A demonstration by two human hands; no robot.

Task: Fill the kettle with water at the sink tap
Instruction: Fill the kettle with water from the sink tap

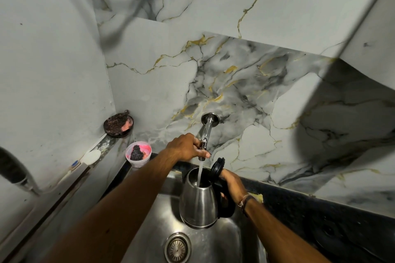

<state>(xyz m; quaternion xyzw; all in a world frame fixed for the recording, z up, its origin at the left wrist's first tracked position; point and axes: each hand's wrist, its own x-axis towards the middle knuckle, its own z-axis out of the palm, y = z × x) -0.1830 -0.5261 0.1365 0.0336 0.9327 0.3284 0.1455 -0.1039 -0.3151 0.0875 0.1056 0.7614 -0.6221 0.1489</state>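
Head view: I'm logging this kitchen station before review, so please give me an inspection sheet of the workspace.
Surface: steel sink, drain in view; dark counter to the right.
Job's things: kettle held over the sink, lid flipped open, water running from the tap into it.
Clutter: pink tub and dark dish in the left corner.
Grippers: left hand on the tap; right hand grips the kettle handle.
Cables: nothing seen.
Surroundings: marble-pattern wall behind.
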